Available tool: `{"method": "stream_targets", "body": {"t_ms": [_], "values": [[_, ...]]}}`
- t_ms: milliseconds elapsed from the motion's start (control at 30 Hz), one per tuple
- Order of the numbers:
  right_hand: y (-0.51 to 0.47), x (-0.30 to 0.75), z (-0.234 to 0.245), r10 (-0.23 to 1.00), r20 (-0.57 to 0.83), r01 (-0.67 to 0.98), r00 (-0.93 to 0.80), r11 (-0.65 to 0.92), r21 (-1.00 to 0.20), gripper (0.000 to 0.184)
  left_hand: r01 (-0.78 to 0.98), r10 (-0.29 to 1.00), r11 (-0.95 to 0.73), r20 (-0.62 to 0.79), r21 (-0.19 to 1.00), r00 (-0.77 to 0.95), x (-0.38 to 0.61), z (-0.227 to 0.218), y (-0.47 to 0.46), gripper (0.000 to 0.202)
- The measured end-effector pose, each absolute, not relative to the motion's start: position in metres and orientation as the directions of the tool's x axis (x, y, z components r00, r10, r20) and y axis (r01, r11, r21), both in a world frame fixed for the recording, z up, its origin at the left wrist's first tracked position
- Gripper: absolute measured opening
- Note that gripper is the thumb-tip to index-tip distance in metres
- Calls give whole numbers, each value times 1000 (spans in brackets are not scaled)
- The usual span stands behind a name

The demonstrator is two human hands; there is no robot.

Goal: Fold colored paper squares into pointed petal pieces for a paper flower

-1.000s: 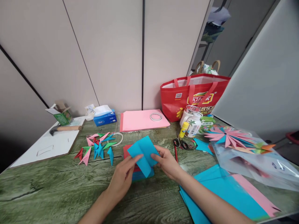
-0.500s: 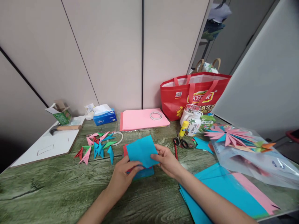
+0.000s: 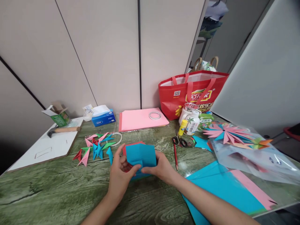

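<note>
Blue paper, creased down its middle: the small sheet [image 3: 147, 153] is held just above a stack of coloured paper [image 3: 141, 142], near the table's middle. The left hand [image 3: 120, 170] grips it with the thumb on the near edge, its fingers curled at the left side; the right hand [image 3: 162, 167] pinches the right side, thumb pointing left. Thumbs nearly meet at the centre, an arrangement that probably steadies the paper on both sides of the crease; the near edge appears turned up there. To the left, folded paper pieces [image 3: 97, 151] lie grouped, presumably to leave working room. To the right, the scissors [image 3: 179, 141], red pencil [image 3: 175, 156] and glue stick [image 3: 182, 127] sit together, likely for easy reach. Larger blue sheets [image 3: 222, 184] lie flat at near right, partly beneath the right forearm.
</note>
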State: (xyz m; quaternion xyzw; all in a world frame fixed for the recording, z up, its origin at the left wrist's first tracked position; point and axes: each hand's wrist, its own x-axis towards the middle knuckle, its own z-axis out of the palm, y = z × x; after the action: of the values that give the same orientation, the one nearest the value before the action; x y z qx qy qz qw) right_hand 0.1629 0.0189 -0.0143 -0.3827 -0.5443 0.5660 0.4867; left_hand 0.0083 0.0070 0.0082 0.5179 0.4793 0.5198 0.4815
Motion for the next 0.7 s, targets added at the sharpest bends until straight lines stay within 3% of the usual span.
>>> {"method": "stream_targets", "body": {"t_ms": [67, 200, 267, 700], "values": [[19, 162, -16, 979, 80, -103, -188, 62, -993, 45, -22, 998, -54, 54, 998, -10, 8, 8, 7, 81], [21, 162, -16, 986, 51, -68, -160, 40, -997, 34, 13, 999, 8, -8, 1000, 43, 7, 9, 9, 31], [21, 162, -14, 984, 36, -67, -176, 25, -997, 28, 36, 998, 12, -15, 999, 62, 6, 10, 10, 19], [18, 159, -12, 986, -29, -51, -165, -38, -998, 26, 94, 999, 21, -18, 995, -28, 8, 3, 10, 15]]}}
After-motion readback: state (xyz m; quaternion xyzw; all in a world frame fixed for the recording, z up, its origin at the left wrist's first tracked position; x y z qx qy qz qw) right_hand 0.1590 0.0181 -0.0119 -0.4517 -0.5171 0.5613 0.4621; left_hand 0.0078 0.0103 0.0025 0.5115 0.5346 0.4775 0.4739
